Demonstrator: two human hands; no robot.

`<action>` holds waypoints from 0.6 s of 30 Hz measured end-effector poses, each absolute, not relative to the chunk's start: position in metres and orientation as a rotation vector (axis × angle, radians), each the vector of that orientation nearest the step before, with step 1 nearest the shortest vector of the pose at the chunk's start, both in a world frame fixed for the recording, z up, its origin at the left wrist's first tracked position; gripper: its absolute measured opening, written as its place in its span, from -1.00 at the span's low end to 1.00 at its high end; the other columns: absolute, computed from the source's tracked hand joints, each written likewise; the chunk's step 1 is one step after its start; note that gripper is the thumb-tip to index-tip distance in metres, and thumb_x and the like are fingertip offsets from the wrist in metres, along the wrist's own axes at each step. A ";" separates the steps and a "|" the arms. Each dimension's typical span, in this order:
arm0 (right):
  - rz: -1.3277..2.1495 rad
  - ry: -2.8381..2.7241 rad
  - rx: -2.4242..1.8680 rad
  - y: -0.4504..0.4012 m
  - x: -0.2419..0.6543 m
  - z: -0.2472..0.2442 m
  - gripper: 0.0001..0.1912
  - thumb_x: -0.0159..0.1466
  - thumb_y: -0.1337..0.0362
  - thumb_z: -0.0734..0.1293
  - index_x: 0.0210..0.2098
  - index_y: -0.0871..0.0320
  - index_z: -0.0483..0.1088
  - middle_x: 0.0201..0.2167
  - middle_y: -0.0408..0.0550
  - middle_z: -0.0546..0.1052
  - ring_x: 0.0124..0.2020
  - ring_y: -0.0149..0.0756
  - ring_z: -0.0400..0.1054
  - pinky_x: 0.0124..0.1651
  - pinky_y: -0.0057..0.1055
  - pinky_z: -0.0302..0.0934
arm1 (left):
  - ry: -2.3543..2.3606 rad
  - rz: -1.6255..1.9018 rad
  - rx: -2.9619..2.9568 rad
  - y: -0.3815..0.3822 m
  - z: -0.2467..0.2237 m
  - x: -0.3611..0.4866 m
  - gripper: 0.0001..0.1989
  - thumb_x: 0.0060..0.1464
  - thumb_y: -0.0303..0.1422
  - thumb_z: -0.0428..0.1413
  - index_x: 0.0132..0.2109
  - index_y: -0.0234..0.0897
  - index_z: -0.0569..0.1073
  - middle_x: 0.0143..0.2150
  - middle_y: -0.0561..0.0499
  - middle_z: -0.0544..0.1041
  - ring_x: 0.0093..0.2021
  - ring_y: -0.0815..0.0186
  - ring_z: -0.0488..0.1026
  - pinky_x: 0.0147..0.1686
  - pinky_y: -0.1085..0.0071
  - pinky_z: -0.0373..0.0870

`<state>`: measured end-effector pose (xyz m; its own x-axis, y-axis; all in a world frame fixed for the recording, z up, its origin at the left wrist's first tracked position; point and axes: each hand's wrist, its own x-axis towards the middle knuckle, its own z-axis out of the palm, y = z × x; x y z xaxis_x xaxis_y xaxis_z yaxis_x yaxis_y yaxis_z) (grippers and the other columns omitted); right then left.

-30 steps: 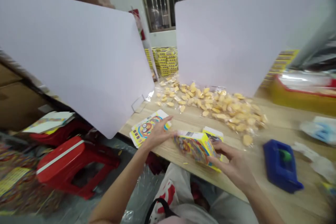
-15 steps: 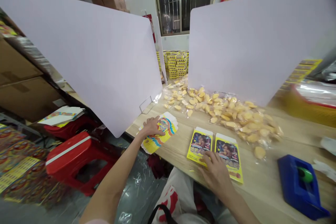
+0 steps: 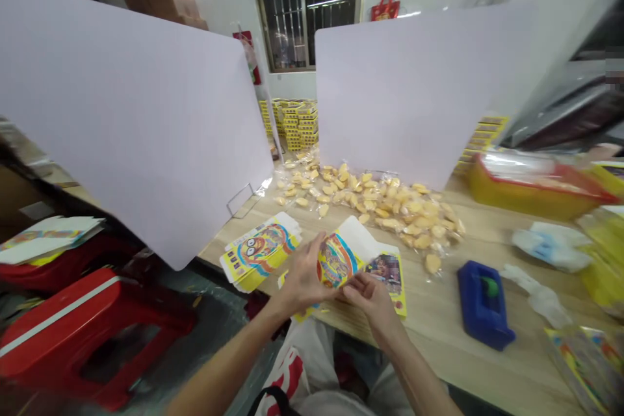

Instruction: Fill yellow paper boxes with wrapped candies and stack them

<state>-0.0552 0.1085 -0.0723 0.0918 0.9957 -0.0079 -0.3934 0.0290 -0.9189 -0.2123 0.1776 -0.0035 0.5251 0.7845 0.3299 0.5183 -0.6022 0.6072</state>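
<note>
My left hand (image 3: pixel 303 281) grips a flat printed carton (image 3: pixel 337 261), yellow with blue and orange bands and a white flap sticking up. At the carton's lower right edge, the fingers of my right hand (image 3: pixel 371 302) pinch it. Beneath and behind it, a yellow carton with a dark picture (image 3: pixel 392 277) lies on the table, partly covered by the held one. To the left rests a stack of flat yellow cartons (image 3: pixel 260 252) with a cartoon face on top.
A spread of clear-bagged yellow pieces (image 3: pixel 404 209) lies beyond my hands. On the right are a blue tape dispenser (image 3: pixel 480 312) and a yellow basket (image 3: pixel 526 195). White boards (image 3: pixel 380 97) stand behind. Red stools (image 3: pixel 88 318) are at the left.
My left hand has moved right from the stack and now holds a carton. My right hand has shifted from the picture-side cartons to this carton's edge. The view has turned right.
</note>
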 end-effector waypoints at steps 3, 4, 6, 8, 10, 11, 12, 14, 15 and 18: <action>1.103 -0.826 -1.061 0.086 -0.034 -0.073 -0.61 0.03 0.04 0.49 -0.24 0.15 0.51 -0.20 0.06 0.58 -0.16 -0.04 0.47 -0.03 -0.11 0.33 | 1.026 0.909 2.111 0.156 -0.024 -0.185 0.04 -0.31 -0.21 0.35 0.29 -0.35 0.06 0.23 -0.28 0.29 0.19 -0.03 0.27 0.17 0.12 0.24; 1.028 -0.826 -1.122 0.075 -0.025 -0.075 -0.63 0.05 0.03 0.47 -0.26 0.16 0.51 -0.22 0.07 0.59 -0.18 -0.03 0.48 -0.07 -0.11 0.34 | 0.999 0.913 2.001 0.151 -0.033 -0.179 -0.05 -0.26 -0.22 0.34 0.26 -0.33 0.13 0.20 -0.26 0.33 0.16 -0.01 0.31 0.14 0.14 0.28; 0.895 -0.866 -1.238 0.053 -0.009 -0.081 -0.64 0.09 0.02 0.44 -0.29 0.19 0.51 -0.25 0.10 0.59 -0.22 -0.01 0.47 -0.13 -0.12 0.35 | 0.891 0.847 1.792 0.141 -0.050 -0.171 -0.35 -0.09 -0.21 0.25 0.15 -0.29 0.29 0.10 -0.20 0.43 0.09 0.03 0.38 0.06 0.18 0.36; 0.835 -0.886 -1.300 0.029 0.001 -0.088 -0.62 0.14 0.04 0.41 -0.20 0.20 0.48 -0.21 0.12 0.57 -0.20 -0.01 0.46 -0.13 -0.13 0.35 | 0.789 0.771 1.654 0.130 -0.068 -0.166 -0.55 0.05 -0.20 0.15 0.07 -0.27 0.37 0.04 -0.17 0.48 0.06 0.06 0.41 0.02 0.22 0.39; 0.845 -0.841 -1.265 0.007 0.004 -0.095 -0.49 0.18 0.08 0.39 0.07 0.13 0.33 -0.10 0.09 0.54 -0.12 -0.05 0.44 -0.07 -0.14 0.34 | 0.749 0.757 1.595 0.115 -0.084 -0.166 -0.53 0.06 -0.20 0.15 0.10 -0.24 0.35 0.10 -0.15 0.44 0.14 0.05 0.35 0.08 0.21 0.35; 0.875 -0.820 -1.230 -0.003 0.004 -0.098 -0.39 0.20 0.10 0.37 0.19 0.08 0.19 -0.04 0.07 0.50 -0.07 -0.08 0.43 -0.04 -0.14 0.32 | 0.735 0.760 1.581 0.108 -0.091 -0.167 -0.48 0.05 -0.20 0.16 0.15 -0.23 0.30 0.15 -0.15 0.40 0.19 0.04 0.28 0.12 0.20 0.31; 0.912 -0.818 -1.199 -0.012 0.004 -0.101 -0.32 0.22 0.12 0.36 0.26 0.02 0.06 0.01 0.06 0.47 -0.04 -0.11 0.41 0.00 -0.13 0.30 | 0.713 0.750 1.566 0.102 -0.097 -0.169 -0.42 0.05 -0.21 0.17 0.20 -0.21 0.24 0.19 -0.14 0.35 0.24 0.04 0.22 0.16 0.19 0.27; 0.977 -0.873 -1.178 -0.025 0.004 -0.107 -0.27 0.25 0.15 0.34 0.31 -0.02 -0.05 0.05 0.04 0.43 -0.06 -0.16 0.41 0.03 -0.16 0.28 | 0.633 0.665 1.503 0.092 -0.103 -0.171 -0.33 0.06 -0.22 0.17 0.27 -0.16 0.12 0.23 -0.13 0.31 0.27 0.06 0.18 0.17 0.19 0.25; 1.000 -0.910 -1.188 -0.029 0.006 -0.110 -0.28 0.25 0.16 0.34 0.30 -0.02 -0.03 0.02 0.03 0.45 -0.09 -0.18 0.42 0.01 -0.18 0.28 | 0.584 0.598 1.455 0.091 -0.104 -0.172 -0.31 0.07 -0.22 0.17 0.28 -0.13 0.07 0.21 -0.13 0.32 0.23 0.06 0.24 0.12 0.19 0.30; 0.984 -0.945 -1.248 -0.033 0.014 -0.112 -0.43 0.25 0.16 0.34 0.21 0.02 0.14 -0.20 -0.05 0.49 -0.23 -0.25 0.41 -0.14 -0.30 0.30 | 0.513 0.446 1.376 0.096 -0.101 -0.171 -0.40 0.10 -0.19 0.14 0.23 -0.09 0.12 0.05 -0.11 0.44 -0.07 0.13 0.46 -0.13 0.24 0.44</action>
